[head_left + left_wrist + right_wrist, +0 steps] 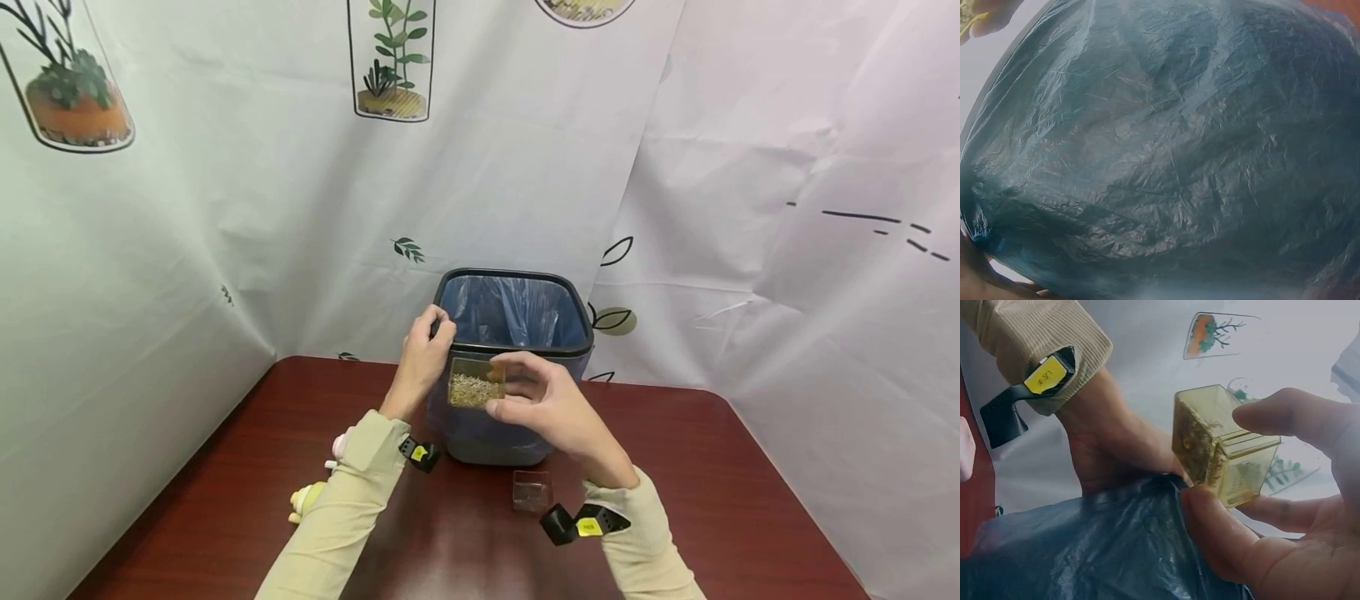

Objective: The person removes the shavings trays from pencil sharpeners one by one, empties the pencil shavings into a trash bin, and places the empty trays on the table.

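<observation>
My left hand [422,360] grips the dark rim of a bin [525,349] at its left front corner. A thin blue plastic liner [517,308] covers the bin's inside and hangs over its front; in the left wrist view the liner [1160,137] takes up most of the picture. Between thumb and fingers, my right hand [555,408] holds a small see-through yellow box [1222,444] just in front of the bin's near rim. Pale, grainy bits [472,392] lie in that box. In the right wrist view, the left hand [1119,434] shows behind the box.
Below the bin, a small clear box [532,493] stands on the dark red table [652,467]. By the left forearm sit a yellow and white figure [306,500] and a pale pink object [341,443], partly hidden by the sleeve. White printed cloth [510,183] hangs behind the bin.
</observation>
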`<state>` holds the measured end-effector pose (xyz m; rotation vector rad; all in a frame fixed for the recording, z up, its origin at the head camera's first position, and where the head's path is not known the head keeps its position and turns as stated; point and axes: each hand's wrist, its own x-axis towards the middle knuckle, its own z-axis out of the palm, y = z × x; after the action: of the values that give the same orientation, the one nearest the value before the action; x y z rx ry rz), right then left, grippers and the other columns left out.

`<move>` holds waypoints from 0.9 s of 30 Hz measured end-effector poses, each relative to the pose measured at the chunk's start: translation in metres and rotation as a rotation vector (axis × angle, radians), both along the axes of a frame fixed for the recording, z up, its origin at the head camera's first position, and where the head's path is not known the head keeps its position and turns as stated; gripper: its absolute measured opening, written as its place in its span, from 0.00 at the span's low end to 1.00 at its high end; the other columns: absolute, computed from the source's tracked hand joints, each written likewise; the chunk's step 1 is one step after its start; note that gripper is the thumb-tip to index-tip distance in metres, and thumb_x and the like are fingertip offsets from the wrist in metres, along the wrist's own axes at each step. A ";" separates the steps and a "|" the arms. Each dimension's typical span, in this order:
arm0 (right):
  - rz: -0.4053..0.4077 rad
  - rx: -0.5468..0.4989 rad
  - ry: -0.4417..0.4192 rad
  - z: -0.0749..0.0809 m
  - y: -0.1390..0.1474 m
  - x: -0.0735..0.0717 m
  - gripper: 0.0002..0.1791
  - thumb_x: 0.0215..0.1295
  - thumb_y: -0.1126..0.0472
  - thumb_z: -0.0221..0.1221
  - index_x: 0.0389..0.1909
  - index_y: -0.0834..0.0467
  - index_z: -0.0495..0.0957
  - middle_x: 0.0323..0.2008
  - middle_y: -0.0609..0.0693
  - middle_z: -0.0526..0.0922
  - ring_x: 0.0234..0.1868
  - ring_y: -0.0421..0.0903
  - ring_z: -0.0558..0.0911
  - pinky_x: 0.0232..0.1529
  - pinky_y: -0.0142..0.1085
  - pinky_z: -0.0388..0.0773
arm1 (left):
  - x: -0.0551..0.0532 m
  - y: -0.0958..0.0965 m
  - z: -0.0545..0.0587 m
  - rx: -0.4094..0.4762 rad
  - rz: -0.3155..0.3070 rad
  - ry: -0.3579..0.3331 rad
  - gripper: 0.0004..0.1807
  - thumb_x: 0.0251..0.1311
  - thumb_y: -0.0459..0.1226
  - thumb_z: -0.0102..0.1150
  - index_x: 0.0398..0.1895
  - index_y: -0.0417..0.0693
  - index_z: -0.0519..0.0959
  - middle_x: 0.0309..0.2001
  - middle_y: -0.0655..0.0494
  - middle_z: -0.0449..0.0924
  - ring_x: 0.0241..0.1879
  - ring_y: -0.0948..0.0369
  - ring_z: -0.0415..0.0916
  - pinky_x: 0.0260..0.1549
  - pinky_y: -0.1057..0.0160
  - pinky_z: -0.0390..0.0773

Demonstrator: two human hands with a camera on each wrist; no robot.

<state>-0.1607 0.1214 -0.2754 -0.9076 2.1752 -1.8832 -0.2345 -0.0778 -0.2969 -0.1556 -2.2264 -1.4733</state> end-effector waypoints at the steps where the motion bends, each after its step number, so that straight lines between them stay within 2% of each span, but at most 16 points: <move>1: 0.001 -0.004 0.002 0.001 0.001 0.000 0.28 0.51 0.66 0.63 0.56 0.60 0.70 0.52 0.60 0.73 0.48 0.52 0.79 0.44 0.41 0.76 | 0.000 0.000 0.000 0.003 -0.003 -0.001 0.08 0.60 0.45 0.41 0.28 0.53 0.66 0.31 0.53 0.62 0.28 0.55 0.62 0.30 0.59 0.62; 5: 0.001 0.007 0.015 0.005 0.002 -0.001 0.27 0.51 0.67 0.63 0.55 0.60 0.70 0.53 0.62 0.72 0.48 0.52 0.79 0.43 0.42 0.76 | 0.001 0.000 0.000 0.011 -0.013 -0.006 0.08 0.60 0.45 0.41 0.28 0.52 0.66 0.30 0.53 0.62 0.27 0.54 0.61 0.29 0.59 0.62; 12: -0.014 0.009 0.007 0.014 -0.001 -0.002 0.28 0.51 0.64 0.64 0.55 0.58 0.70 0.52 0.58 0.74 0.48 0.50 0.79 0.44 0.42 0.76 | 0.002 0.000 0.001 0.023 -0.035 -0.028 0.08 0.61 0.45 0.40 0.29 0.52 0.64 0.30 0.52 0.61 0.26 0.54 0.61 0.27 0.58 0.62; 19: 0.005 0.000 0.000 0.021 -0.004 -0.003 0.28 0.51 0.66 0.64 0.56 0.59 0.69 0.52 0.58 0.73 0.49 0.51 0.78 0.43 0.42 0.77 | 0.002 -0.001 0.000 0.047 -0.058 -0.042 0.08 0.62 0.44 0.41 0.28 0.52 0.65 0.21 0.51 0.65 0.17 0.53 0.63 0.22 0.58 0.65; 27: 0.018 -0.002 0.023 0.026 -0.005 -0.004 0.29 0.52 0.66 0.63 0.57 0.61 0.68 0.53 0.59 0.72 0.49 0.51 0.78 0.43 0.42 0.77 | 0.001 0.000 0.002 0.034 -0.042 -0.045 0.09 0.60 0.46 0.40 0.29 0.53 0.65 0.26 0.51 0.65 0.20 0.53 0.63 0.24 0.58 0.65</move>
<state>-0.1651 0.1166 -0.2491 -0.9498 2.1711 -1.8765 -0.2330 -0.0778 -0.2952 -0.1609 -2.2451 -1.5505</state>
